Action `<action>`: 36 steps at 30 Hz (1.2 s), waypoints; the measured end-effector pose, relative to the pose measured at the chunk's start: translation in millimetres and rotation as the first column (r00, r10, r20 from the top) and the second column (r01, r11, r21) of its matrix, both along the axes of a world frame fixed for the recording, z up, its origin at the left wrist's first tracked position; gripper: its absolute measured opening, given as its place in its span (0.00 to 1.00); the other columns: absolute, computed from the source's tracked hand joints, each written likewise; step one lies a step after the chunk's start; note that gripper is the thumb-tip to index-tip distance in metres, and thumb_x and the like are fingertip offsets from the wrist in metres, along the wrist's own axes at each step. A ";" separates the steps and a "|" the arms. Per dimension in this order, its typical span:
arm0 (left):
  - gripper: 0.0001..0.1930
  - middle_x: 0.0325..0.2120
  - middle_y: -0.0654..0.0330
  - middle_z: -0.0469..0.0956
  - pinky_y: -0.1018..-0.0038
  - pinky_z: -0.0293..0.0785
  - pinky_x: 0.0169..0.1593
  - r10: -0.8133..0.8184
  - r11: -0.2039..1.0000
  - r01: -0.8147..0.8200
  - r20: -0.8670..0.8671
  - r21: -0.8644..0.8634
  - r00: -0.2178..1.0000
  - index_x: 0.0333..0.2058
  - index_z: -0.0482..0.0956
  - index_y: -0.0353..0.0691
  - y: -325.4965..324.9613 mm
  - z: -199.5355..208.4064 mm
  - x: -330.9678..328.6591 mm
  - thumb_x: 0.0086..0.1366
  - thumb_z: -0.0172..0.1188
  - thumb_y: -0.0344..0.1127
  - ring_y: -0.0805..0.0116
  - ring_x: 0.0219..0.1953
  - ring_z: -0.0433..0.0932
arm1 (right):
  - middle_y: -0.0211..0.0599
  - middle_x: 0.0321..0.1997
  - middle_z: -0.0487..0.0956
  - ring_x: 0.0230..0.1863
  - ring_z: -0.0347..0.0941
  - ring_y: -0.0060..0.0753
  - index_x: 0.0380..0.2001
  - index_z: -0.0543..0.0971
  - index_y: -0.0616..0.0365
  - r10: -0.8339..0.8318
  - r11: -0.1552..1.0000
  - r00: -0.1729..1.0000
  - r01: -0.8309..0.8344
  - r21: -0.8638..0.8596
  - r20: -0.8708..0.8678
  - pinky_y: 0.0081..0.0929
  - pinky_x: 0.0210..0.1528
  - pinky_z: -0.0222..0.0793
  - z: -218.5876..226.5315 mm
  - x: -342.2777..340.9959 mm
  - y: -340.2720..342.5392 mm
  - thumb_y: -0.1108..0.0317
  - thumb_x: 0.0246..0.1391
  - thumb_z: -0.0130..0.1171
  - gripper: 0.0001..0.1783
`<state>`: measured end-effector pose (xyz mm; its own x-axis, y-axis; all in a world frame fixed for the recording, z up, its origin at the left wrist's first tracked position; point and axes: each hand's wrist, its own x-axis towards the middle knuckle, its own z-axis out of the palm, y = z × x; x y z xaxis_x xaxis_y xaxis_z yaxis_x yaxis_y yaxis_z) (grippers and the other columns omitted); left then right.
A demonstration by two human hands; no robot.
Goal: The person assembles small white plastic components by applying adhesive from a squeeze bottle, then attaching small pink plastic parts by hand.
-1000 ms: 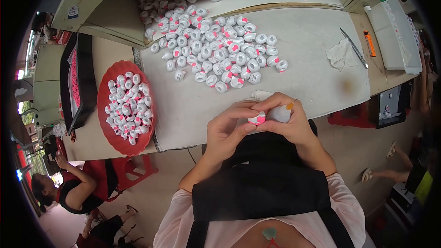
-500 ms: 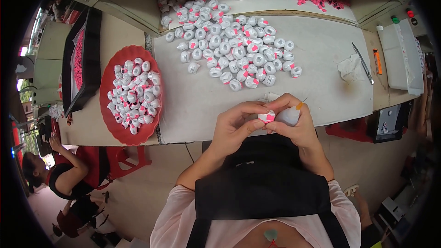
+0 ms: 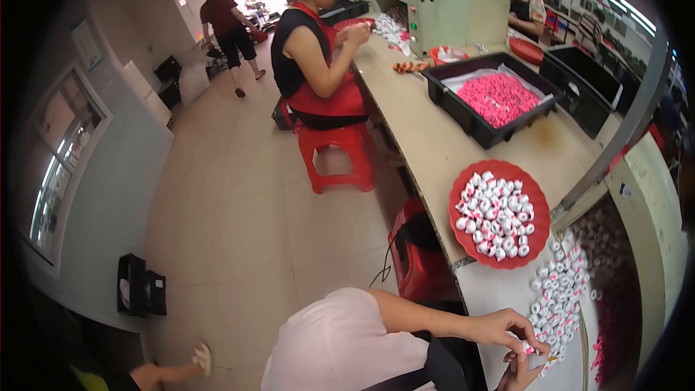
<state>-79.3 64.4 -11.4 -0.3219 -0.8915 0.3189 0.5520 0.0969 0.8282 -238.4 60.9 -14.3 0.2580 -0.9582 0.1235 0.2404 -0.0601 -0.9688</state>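
My left hand [image 3: 503,327] is closed, pinching a small white-and-pink ring-shaped piece [image 3: 527,348] between thumb and fingers. My right hand [image 3: 515,376] is wrapped round a small translucent squeeze bottle [image 3: 536,362] with an orange tip, held against the piece. Both hands are close together over the worktable's near edge, low on the right of the view. Beyond them lies a loose pile of similar white-and-pink pieces [image 3: 556,297]. Part of the right hand is cut off by the lower edge.
A red scalloped bowl [image 3: 537,190] full of the pieces stands on the table [image 3: 427,152]. Past it is a black tray [image 3: 469,114] of small pink parts. A person in a red apron [image 3: 347,105] works farther along, near a red stool [image 3: 334,156]. Another person [image 3: 226,22] walks behind.
The view has swung far to the left, bringing in the floor, wall and other people. My hands keep their hold on the piece and bottle and now appear at the lower right.
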 end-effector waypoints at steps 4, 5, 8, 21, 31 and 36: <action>0.11 0.31 0.58 0.73 0.79 0.69 0.32 -0.097 0.987 0.115 -0.157 0.114 0.983 0.33 0.71 0.31 7.2 21.5 12.6 0.49 0.56 0.25 0.74 0.30 0.71 | 0.40 0.26 0.70 0.23 0.65 0.25 0.33 0.65 0.64 0.137 0.978 0.986 -0.151 0.144 0.099 0.19 0.25 0.62 22.7 10.6 -2.6 0.72 0.39 0.57 0.16; 0.11 0.31 0.57 0.73 0.80 0.69 0.34 -0.028 0.998 0.034 -0.114 0.050 0.993 0.33 0.71 0.31 3.5 10.7 7.7 0.48 0.57 0.24 0.75 0.32 0.70 | 0.40 0.26 0.71 0.23 0.65 0.26 0.32 0.65 0.63 0.135 0.980 0.989 -0.142 0.140 0.057 0.19 0.25 0.62 25.2 12.5 -1.8 0.73 0.39 0.57 0.16; 0.11 0.30 0.58 0.73 0.80 0.68 0.35 -0.072 0.995 0.077 -0.091 0.056 0.993 0.33 0.71 0.32 4.3 10.6 9.8 0.48 0.57 0.25 0.75 0.34 0.70 | 0.39 0.26 0.71 0.23 0.66 0.26 0.30 0.65 0.63 0.120 0.984 0.993 -0.118 0.131 -0.004 0.18 0.25 0.61 31.5 17.1 0.8 0.74 0.39 0.57 0.14; 0.09 0.27 0.61 0.71 0.82 0.69 0.28 0.007 0.998 -0.012 -0.068 -0.068 0.998 0.31 0.69 0.33 22.2 22.0 11.1 0.50 0.56 0.27 0.76 0.26 0.70 | 0.36 0.24 0.69 0.21 0.63 0.22 0.34 0.64 0.62 0.162 0.975 0.985 -0.151 0.162 -0.057 0.16 0.23 0.59 33.8 14.4 12.5 0.72 0.40 0.55 0.16; 0.07 0.26 0.62 0.71 0.82 0.68 0.29 -0.030 1.000 0.030 -0.079 -0.008 0.996 0.29 0.70 0.34 22.8 25.5 7.7 0.50 0.56 0.27 0.78 0.27 0.69 | 0.36 0.28 0.68 0.23 0.64 0.23 0.34 0.64 0.60 0.163 0.982 0.977 -0.175 0.076 0.136 0.16 0.25 0.60 24.5 12.4 11.5 0.74 0.40 0.54 0.15; 0.09 0.27 0.62 0.71 0.81 0.67 0.33 0.034 0.999 -0.035 -0.039 -0.028 0.999 0.30 0.70 0.35 32.7 41.0 11.5 0.49 0.57 0.28 0.78 0.31 0.69 | 0.32 0.25 0.67 0.22 0.62 0.19 0.33 0.65 0.60 0.195 0.975 0.980 -0.198 0.103 0.041 0.13 0.23 0.58 31.2 11.5 10.9 0.76 0.41 0.54 0.13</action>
<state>-67.8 97.1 29.6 -0.2778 -0.8921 0.3563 0.5796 0.1402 0.8028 -226.9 71.8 17.0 0.4400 -0.8973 0.0349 0.2665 0.0933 -0.9593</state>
